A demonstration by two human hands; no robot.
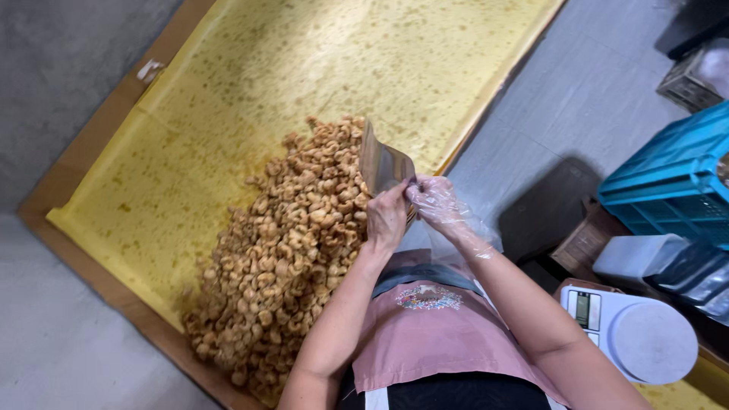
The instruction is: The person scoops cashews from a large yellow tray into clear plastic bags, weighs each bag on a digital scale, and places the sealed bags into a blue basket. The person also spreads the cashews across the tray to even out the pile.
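A brown paper-like pouch (382,165) is held upright over a big heap of golden fried snack pieces (285,250). My left hand (386,219), bare, grips the pouch's near edge. My right hand (435,203), in a thin clear plastic glove, pinches the same edge beside it. Both hands meet at the pouch's lower right corner, at the heap's right side. The pouch's inside is hidden from view.
The heap lies on a yellow sheet (304,68) in a wooden-edged tray (83,152). A white kitchen scale (634,334) stands at the lower right. A teal plastic crate (676,178) and dark packets (683,266) sit to the right, above grey floor (562,99).
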